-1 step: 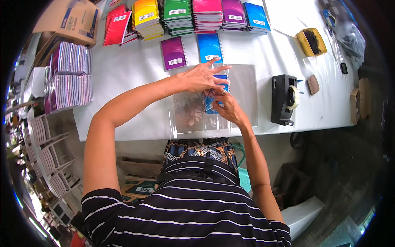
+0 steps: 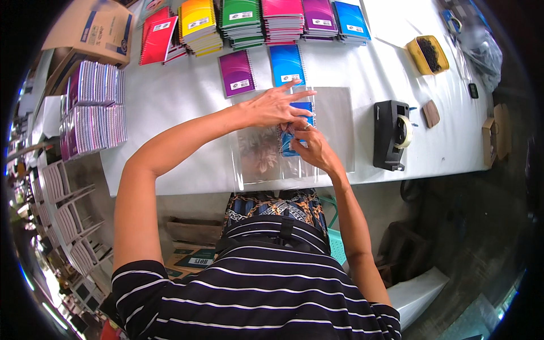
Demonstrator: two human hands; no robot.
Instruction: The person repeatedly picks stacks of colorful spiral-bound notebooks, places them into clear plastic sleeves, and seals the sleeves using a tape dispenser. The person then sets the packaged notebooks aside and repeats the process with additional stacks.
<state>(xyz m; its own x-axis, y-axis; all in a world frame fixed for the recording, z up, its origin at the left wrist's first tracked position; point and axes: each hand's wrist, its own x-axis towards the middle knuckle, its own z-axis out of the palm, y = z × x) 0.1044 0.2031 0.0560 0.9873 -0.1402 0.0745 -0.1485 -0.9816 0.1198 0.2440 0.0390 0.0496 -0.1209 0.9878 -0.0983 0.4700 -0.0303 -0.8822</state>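
A small blue spiral notebook (image 2: 288,148) lies on a clear plastic sheet (image 2: 334,129) at the near middle of the table. Over its upper part reaches my left hand (image 2: 273,107), palm down, with fingers spread toward the right. My right hand (image 2: 313,146) is at the notebook's right side, its fingers curled and pinched together close to the left fingertips. Whatever lies between those right fingers is too small to make out. Just beyond my hands are another blue notebook (image 2: 287,61) and a purple notebook (image 2: 237,71).
Red, yellow (image 2: 198,25), green, pink, purple and blue notebook stacks line the far side. Bundled notebooks (image 2: 93,130) and a cardboard box (image 2: 99,31) stand left. Rightward are a black tape dispenser (image 2: 386,136), a brown block (image 2: 430,115) and a yellow tub (image 2: 419,62) with dark contents.
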